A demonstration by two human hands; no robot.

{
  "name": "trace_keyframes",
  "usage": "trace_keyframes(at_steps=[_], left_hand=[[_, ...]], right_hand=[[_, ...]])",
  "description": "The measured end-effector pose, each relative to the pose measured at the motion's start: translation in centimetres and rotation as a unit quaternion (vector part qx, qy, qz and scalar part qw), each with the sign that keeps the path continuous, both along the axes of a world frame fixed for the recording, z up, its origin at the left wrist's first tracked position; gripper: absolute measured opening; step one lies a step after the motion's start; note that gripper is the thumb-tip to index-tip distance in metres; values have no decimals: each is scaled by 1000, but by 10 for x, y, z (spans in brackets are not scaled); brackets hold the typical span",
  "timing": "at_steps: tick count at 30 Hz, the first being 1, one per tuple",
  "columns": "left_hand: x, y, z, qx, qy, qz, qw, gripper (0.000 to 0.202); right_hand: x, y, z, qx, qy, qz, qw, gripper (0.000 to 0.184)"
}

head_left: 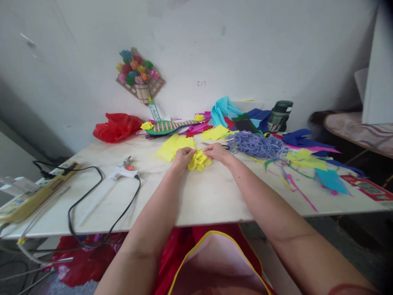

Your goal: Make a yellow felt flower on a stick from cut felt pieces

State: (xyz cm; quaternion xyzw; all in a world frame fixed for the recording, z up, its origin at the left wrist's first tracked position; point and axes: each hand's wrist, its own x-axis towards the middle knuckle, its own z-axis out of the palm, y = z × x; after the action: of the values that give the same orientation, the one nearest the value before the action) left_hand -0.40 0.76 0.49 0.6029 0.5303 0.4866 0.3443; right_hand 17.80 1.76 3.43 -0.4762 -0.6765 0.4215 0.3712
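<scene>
A ruffled yellow paper flower [200, 161] is between my two hands, just above the tabletop. My left hand [183, 157] has its fingers pinched at the flower's left edge. From the other side, my right hand [218, 153] pinches its upper right edge. Behind my left hand lies a flat yellow paper sheet [173, 146]. Scissors [225, 147] lie just beyond my right hand, partly hidden by it.
A white glue gun [123, 173] with a black cord lies left of my arms, near a power strip [50, 184]. Tangled purple string [258, 144], coloured paper scraps and a dark bottle [279, 116] are on the right. A red plastic bag [116, 127] sits at the back left.
</scene>
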Motion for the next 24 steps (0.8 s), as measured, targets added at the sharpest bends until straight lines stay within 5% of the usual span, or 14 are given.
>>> trace_keyframes(at_steps=[24], left_hand=[[0,0,1,0,0,-6,1000,48]], right_hand=[[3,1,2,38,-25,19,999,16]])
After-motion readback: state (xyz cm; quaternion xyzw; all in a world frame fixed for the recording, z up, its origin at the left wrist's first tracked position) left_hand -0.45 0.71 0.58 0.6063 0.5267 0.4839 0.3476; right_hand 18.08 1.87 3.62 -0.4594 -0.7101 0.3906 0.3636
